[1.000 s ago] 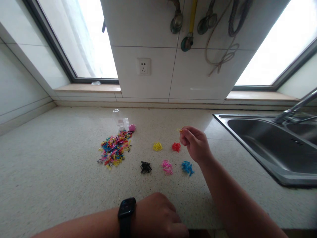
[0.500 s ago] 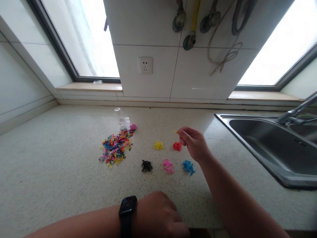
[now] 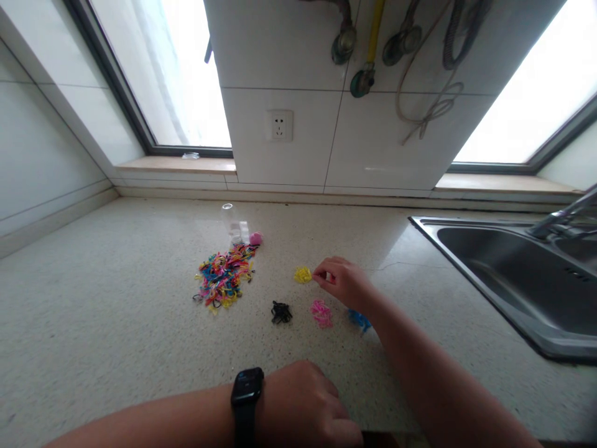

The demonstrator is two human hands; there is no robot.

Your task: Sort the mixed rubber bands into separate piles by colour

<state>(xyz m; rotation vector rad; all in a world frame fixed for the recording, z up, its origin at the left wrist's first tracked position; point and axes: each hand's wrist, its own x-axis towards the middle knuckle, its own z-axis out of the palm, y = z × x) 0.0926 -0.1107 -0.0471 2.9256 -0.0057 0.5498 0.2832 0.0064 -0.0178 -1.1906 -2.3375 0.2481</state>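
My right hand [image 3: 342, 281] reaches over the counter with thumb and forefinger pinched at the right edge of a small pile of yellow rubber bands [image 3: 302, 275]. A yellow band is between these fingertips, barely visible. Below the hand lie pink rubber bands [image 3: 321, 313], and blue rubber bands [image 3: 359, 320] show partly behind my forearm. Black rubber bands [image 3: 281, 312] form another little pile. The red pile is hidden by my right hand. My left hand [image 3: 303, 404], a black watch [image 3: 247, 387] on its wrist, rests near the front edge with fingers curled under, apart from the bands.
A large mixed heap of coloured rubber bands [image 3: 224, 277] lies to the left. Behind it are a clear plastic container [image 3: 228, 218] and a pink round object [image 3: 256, 238]. A steel sink [image 3: 494, 274] is set into the counter at the right; a tiled wall stands behind.
My right hand has moved left and down, from above the red pile to the edge of the yellow pile, now covering the red bands. My left hand stays in place. The view has shifted slightly.
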